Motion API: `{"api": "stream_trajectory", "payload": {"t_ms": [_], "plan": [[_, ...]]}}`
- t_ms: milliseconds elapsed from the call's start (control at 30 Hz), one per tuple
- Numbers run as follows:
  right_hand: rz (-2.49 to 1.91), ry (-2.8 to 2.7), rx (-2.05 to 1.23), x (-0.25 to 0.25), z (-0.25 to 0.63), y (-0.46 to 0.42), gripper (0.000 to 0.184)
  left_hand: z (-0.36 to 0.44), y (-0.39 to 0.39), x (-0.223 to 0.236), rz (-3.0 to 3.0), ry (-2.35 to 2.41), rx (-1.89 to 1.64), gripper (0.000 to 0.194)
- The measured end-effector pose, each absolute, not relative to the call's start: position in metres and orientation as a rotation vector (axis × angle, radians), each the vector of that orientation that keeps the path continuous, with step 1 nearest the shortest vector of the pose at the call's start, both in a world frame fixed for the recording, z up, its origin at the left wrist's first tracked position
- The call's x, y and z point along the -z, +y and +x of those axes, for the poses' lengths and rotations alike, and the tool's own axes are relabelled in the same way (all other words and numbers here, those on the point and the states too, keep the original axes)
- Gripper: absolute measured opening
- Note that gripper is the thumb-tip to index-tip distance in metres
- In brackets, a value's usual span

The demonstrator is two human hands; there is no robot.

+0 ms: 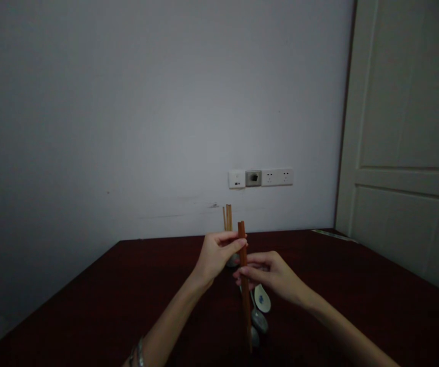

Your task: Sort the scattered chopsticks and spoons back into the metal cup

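Note:
A pair of reddish-brown chopsticks (245, 295) is held nearly upright in front of me, side by side. My left hand (221, 251) pinches them near the upper end between thumb and fingers. Lower down, my right hand (267, 272) closes its thumb and fingers on the same chopsticks. Beneath my right hand lie a white spoon with a blue mark (262, 299) and a metal spoon (259, 321). Another metal spoon bowl (255, 337) shows beside the chopsticks' lower end. Behind my left hand several lighter chopsticks (228, 216) stand upright; their base is mostly hidden.
The dark red table (128, 295) reaches back to a pale wall. Sockets and a switch (261, 178) are set in the wall above the table. A thin flat strip (334, 235) lies at the back right edge, near a white panelled door (406, 153).

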State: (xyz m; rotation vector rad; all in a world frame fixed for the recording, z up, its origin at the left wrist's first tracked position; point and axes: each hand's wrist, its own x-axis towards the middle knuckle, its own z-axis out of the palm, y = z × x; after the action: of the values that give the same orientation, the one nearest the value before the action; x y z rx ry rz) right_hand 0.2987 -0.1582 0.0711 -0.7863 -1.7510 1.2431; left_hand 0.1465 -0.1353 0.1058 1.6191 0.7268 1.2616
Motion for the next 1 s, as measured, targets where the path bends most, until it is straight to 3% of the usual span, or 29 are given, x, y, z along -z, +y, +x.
{"api": "stream_trajectory", "payload": {"t_ms": [1000], "plan": [[-0.798, -1.786, -1.227, -0.0736, 0.2999, -0.1593, 0.033, 0.1462, -0.1338, -0.104, 1.581, 0.73, -1.259, 0.03]]}}
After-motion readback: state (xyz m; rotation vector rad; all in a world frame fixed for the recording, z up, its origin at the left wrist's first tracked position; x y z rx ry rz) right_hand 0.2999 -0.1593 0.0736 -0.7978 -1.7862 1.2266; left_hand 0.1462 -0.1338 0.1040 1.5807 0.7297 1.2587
